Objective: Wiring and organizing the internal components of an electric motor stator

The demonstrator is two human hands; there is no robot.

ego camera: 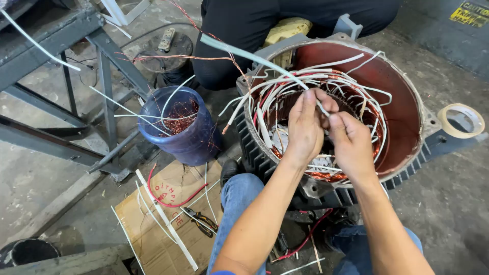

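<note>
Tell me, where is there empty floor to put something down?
Bare concrete lies right of the motor housing, below the tape roll, and left of the blue bucket. Inside the housing, both hands and white wires crowd everything.

Bare forearms, blue jeans on both knees, a dark shoe [230,168] below.

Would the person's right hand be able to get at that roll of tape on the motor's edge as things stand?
Probably yes. The roll of tape sits in the open on the right side of the motor housing, with nothing over it. The right hand is busy with the left hand pinching a white wire sleeve.
</note>
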